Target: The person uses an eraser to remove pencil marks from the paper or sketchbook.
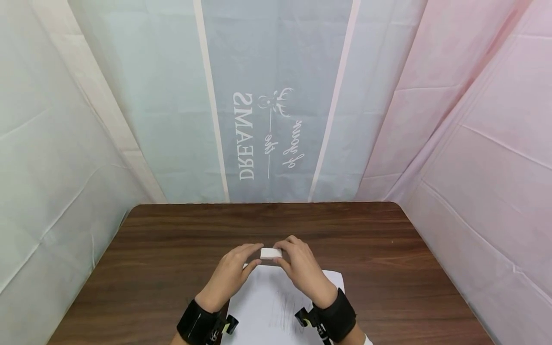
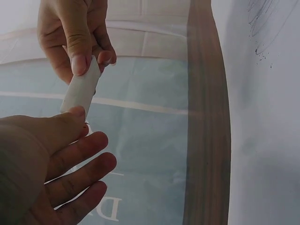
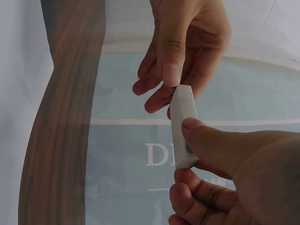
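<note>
A small white block eraser (image 1: 270,254) is held up over the far edge of the paper. My right hand (image 1: 304,266) pinches its right end between thumb and fingers, as the right wrist view also shows. At the other end is my left hand (image 1: 230,270), its thumb and index finger apart around the left corners of the eraser. The left thumb (image 2: 72,117) appears to touch that end, while the other left fingers are spread and loosely bent. Beneath both hands lies the white paper (image 1: 258,297), marked with dark scribbled lines.
A dark brown wooden table (image 1: 172,254) extends around the paper. Behind it hangs a pale blue cloth (image 1: 280,57) with printed lettering. Light cloths enclose both sides, and each wrist wears a black strap (image 1: 338,316) with a small camera.
</note>
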